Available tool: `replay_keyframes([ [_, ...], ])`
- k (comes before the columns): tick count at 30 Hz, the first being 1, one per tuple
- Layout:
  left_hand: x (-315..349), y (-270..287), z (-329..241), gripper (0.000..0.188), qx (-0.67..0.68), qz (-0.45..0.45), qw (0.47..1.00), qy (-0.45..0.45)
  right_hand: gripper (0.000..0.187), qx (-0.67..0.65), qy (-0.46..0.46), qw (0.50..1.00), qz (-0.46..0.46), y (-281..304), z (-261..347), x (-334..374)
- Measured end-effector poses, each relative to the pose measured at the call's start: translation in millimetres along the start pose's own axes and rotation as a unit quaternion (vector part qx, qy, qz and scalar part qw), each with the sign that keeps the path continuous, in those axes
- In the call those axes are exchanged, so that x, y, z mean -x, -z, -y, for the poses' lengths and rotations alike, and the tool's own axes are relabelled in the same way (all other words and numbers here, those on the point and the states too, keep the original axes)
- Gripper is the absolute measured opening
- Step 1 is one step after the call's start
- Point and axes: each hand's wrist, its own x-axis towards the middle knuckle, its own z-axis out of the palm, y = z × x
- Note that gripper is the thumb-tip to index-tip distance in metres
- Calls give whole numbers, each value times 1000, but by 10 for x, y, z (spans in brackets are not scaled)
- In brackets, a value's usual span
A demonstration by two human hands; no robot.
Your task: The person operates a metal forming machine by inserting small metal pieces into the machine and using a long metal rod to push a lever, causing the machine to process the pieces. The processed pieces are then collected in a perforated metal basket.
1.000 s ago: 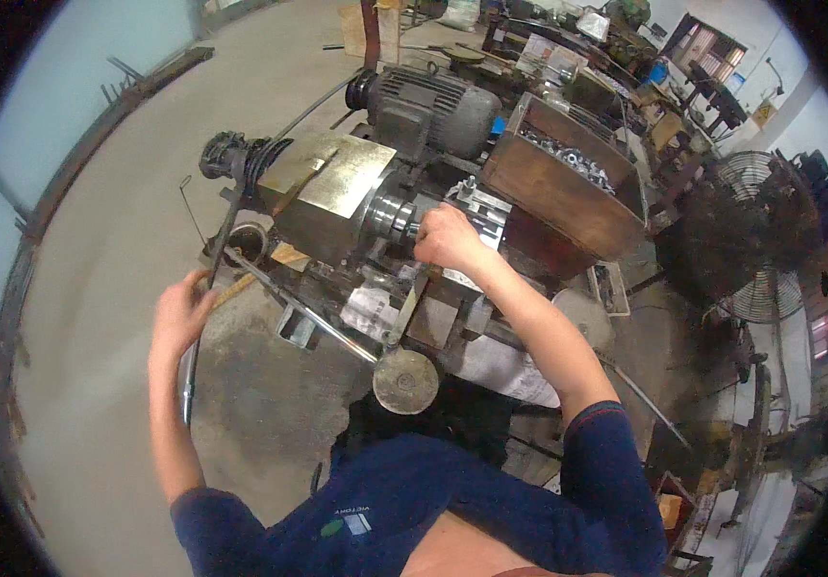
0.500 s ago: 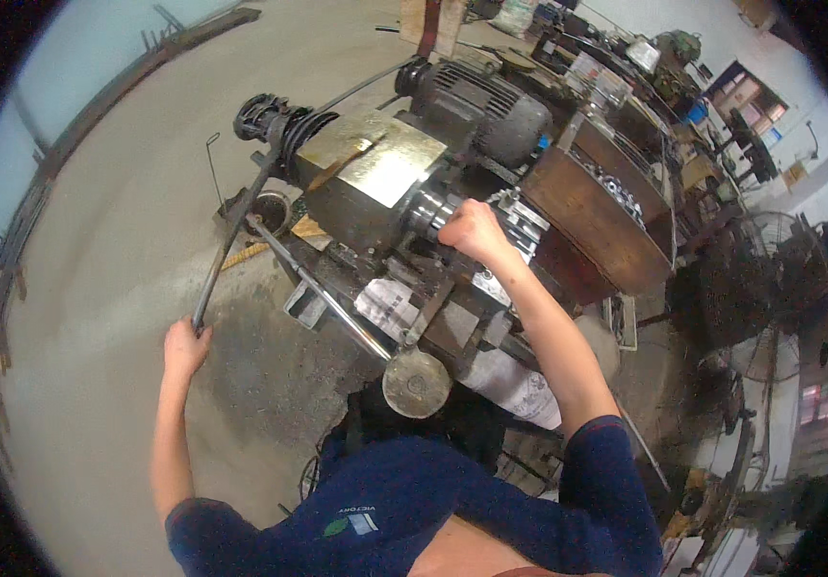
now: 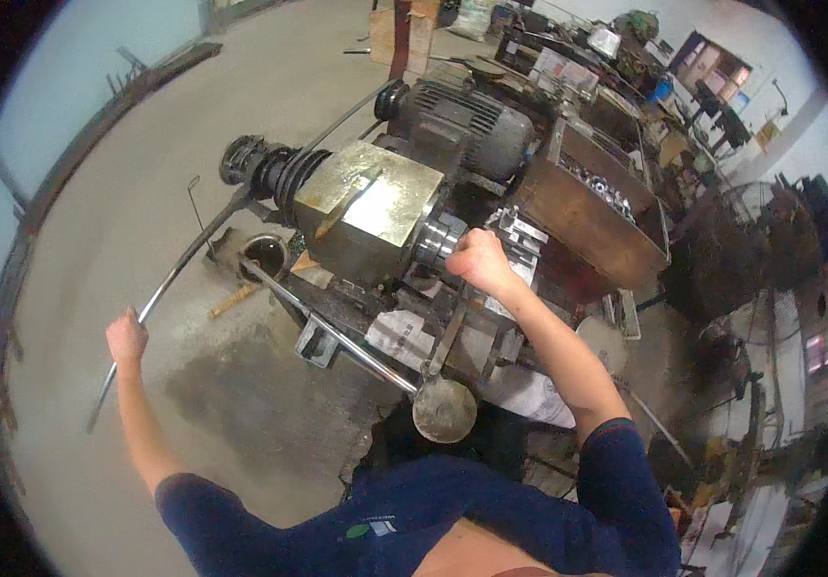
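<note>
My left hand [image 3: 127, 338] is wrapped around a long metal lever [image 3: 183, 260], whose free end sticks out below the fist. The lever runs up to the black pulley end [image 3: 284, 178] of a lathe-like machine. At the spindle, my right hand [image 3: 479, 258] is closed just in front of the shiny steel chuck [image 3: 438, 240]; whatever its fingers hold is hidden. Behind the chuck is the metal-topped headstock [image 3: 371, 197]. A second bar [image 3: 337, 337], bright and slanting, ends near a round grey disc [image 3: 444, 410] close to my body.
A dark ribbed motor [image 3: 472, 120] sits behind the headstock. To the right stands a rusty metal box [image 3: 597, 221] with several small metal parts [image 3: 606, 190] inside. A standing fan [image 3: 770, 250] is farther right. White paper or cloth [image 3: 401, 335] lies on the machine bed.
My left hand has swung the lever outward to the left, and more of its end now shows below the fist. My right hand stays at the chuck. The view has shifted slightly.
</note>
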Motion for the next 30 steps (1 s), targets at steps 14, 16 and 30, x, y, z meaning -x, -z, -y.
replay_keyframes([
  [14, 1264, -722, -2978, 48, 241, 224, 936, -120, 20, 34, -10, 978, -204, 1006, -1203, 1760],
  [16, 1033, -976, -2856, 45, 154, 195, 938, -241, 20, 17, -26, 976, -215, 1118, -1574, 2159],
  [30, 474, -375, -2316, 33, 558, 241, 791, -71, 38, 352, -470, 805, -80, 1258, -3875, 4531],
])
